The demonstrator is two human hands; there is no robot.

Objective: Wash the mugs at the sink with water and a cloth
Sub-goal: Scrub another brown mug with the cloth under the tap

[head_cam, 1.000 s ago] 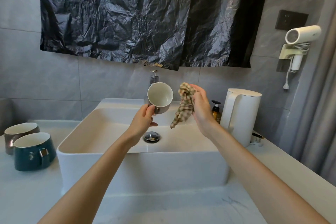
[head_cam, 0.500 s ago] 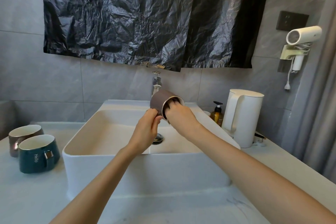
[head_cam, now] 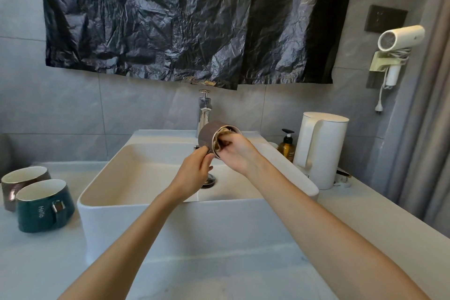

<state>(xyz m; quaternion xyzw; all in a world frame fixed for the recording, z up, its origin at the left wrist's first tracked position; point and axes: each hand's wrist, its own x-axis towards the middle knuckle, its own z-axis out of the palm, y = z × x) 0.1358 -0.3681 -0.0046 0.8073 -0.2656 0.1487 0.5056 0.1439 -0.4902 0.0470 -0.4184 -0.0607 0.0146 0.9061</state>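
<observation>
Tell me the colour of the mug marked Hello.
The Hello mug is dark teal, white inside; the head view shows it best.

1. Light: soft, even and moderately bright, cool in tone.
2. Glare: a pale sheen is carried by the creased black plastic sheet (head_cam: 185,19); a glint is shown on the tap (head_cam: 204,118).
3. Shadow: the sink (head_cam: 146,217) is faintly shaded on its front wall.
4. Distortion: the curtain (head_cam: 426,153) is tilted inward at the right edge.
5. Focus: sharp throughout.

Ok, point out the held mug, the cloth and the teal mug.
held mug (head_cam: 207,136), head view, outer side wall.
cloth (head_cam: 225,131), head view, fold showing inside the mug's mouth.
teal mug (head_cam: 29,217), head view, outer wall below the rim.
</observation>
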